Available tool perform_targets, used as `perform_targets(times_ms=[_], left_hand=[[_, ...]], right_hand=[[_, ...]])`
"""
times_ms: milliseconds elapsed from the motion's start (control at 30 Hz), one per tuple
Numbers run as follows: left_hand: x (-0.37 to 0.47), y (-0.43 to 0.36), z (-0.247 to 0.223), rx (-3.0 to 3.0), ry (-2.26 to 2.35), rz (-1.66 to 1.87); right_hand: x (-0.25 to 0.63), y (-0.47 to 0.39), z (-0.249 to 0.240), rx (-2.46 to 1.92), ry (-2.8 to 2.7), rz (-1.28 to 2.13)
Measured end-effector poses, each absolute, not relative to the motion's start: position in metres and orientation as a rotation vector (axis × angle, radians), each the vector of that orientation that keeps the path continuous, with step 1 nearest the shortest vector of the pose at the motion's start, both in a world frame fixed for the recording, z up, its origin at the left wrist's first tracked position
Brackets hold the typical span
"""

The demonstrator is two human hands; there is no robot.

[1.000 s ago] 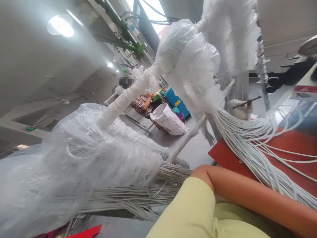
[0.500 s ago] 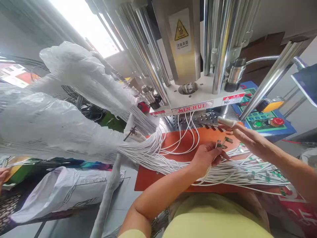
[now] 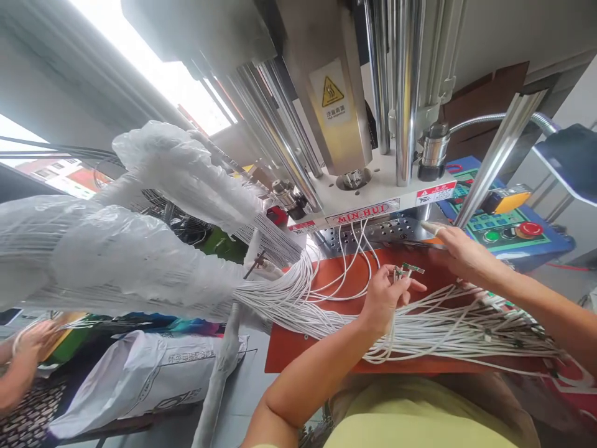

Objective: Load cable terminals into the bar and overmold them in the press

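My left hand (image 3: 383, 295) is closed around a few white cables whose ends carry small green-and-metal connector boards (image 3: 412, 268). These ends stick up past my thumb and fingers. My right hand (image 3: 461, 250) stretches over the front edge of the press's metal plate (image 3: 417, 227), fingers extended, with a pale finger cot on a fingertip. I see nothing held in it, though its lower fingers are blurred. Below both hands, a thick bundle of white cables (image 3: 336, 320) lies across the orange-red board (image 3: 291, 351). Several cables (image 3: 358, 239) run under the press head.
The press (image 3: 359, 214) stands ahead, with steel columns and a heat-warning label (image 3: 332, 93). To the right is a blue control box (image 3: 555, 242) with a red button. Plastic-wrapped cable bundles (image 3: 153, 249) hang at left. Another person's hand (image 3: 35, 342) is at far left.
The view has shifted, and the scene sits lower on the left. My left hand has turned the connector ends slightly. Another person's hand and forearm now show more at the left edge.
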State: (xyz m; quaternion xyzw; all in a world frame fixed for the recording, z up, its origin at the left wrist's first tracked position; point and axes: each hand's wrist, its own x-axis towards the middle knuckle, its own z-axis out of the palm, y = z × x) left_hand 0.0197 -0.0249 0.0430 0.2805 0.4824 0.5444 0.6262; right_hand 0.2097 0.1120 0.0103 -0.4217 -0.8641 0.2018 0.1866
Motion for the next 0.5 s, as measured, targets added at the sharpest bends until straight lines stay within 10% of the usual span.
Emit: perform_targets(times_ms=[167,500], left_hand=[[0.001,-0.014,0.037,0.815,1.215,1.253],[-0.018,-0.008,0.041,1.226,1.434,1.148]], right_hand=[[0.197,0.140,-0.006,-1.226,-2.816,0.218],[0.191,0.110,0.002,-1.341,-2.634,0.878]])
